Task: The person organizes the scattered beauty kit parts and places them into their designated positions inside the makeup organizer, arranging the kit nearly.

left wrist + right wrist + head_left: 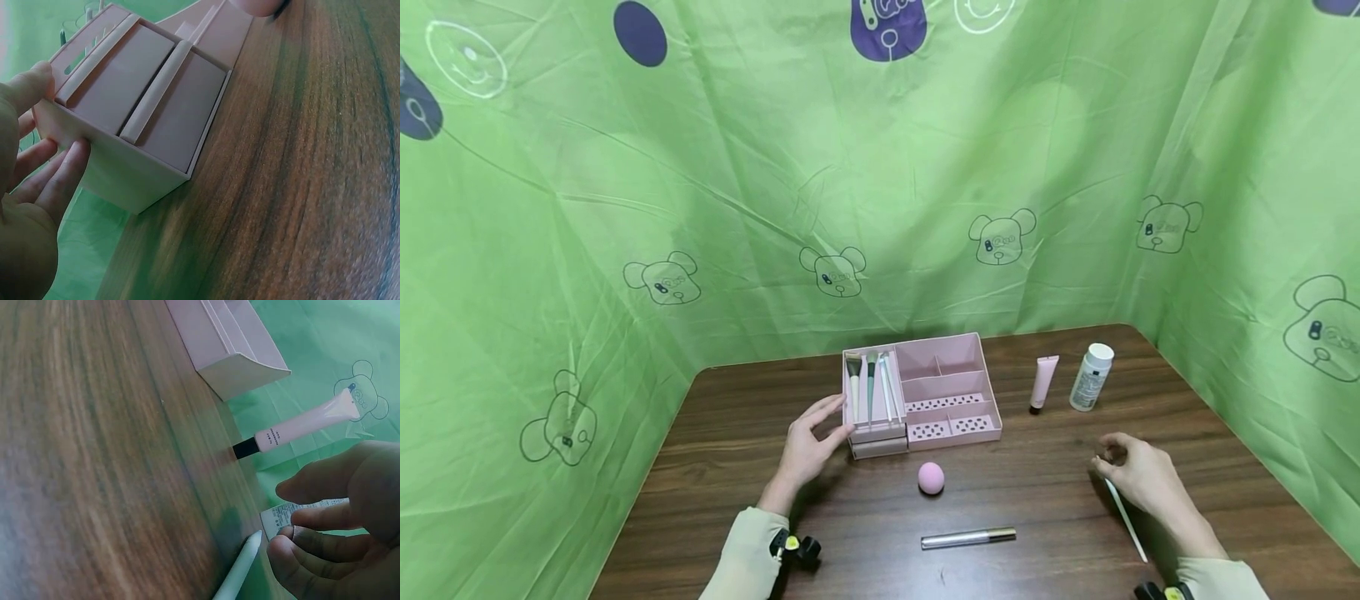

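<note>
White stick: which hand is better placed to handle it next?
Probably the right hand: it is at one end of the white stick, though a grip is unclear; the left hand is farther, touching the pink organizer.

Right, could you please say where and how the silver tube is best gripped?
I'd probably pinch the silver tube around its middle, coming from above, finger and thumb across its long sides: it lies flat, slim and straight, with bare table along both sides.
</note>
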A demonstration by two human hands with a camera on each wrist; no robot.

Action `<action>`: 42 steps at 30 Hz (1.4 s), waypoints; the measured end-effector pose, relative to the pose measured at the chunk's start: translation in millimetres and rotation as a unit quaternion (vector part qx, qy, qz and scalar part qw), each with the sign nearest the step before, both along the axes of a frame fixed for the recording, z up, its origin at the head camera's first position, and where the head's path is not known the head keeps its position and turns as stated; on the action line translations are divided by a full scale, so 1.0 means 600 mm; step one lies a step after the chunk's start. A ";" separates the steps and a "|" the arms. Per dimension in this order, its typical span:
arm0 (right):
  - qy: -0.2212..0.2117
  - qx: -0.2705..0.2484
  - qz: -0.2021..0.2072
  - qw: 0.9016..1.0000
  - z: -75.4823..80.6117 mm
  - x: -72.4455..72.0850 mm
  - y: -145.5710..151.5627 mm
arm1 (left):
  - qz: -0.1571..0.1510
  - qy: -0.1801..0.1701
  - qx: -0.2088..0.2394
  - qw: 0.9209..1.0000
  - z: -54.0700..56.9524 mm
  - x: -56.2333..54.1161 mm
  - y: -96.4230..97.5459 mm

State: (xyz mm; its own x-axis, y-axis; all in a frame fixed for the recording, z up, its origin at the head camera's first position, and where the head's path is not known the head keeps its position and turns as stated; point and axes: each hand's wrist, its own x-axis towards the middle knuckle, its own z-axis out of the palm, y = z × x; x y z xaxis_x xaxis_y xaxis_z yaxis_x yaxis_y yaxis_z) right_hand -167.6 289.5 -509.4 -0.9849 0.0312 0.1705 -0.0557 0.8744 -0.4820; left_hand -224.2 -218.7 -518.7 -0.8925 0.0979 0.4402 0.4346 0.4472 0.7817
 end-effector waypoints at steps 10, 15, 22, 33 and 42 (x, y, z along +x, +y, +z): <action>-0.030 0.005 -0.006 1.000 -0.005 0.002 0.001 | 0.000 0.012 -0.006 1.000 -0.001 0.000 0.000; -0.048 0.011 -0.005 0.999 -0.012 0.001 0.004 | -0.007 0.009 0.002 1.000 -0.002 0.000 0.000; -0.051 0.023 0.002 0.998 -0.013 0.001 0.004 | -0.007 0.013 0.001 1.000 -0.005 -0.001 -0.001; -0.053 0.017 -0.003 0.998 -0.012 -0.002 0.003 | -0.001 0.019 -0.010 1.000 -0.001 0.000 -0.001; -0.022 0.015 0.004 1.000 -0.012 -0.007 -0.005 | 0.006 -0.004 -0.004 1.000 -0.001 0.000 0.000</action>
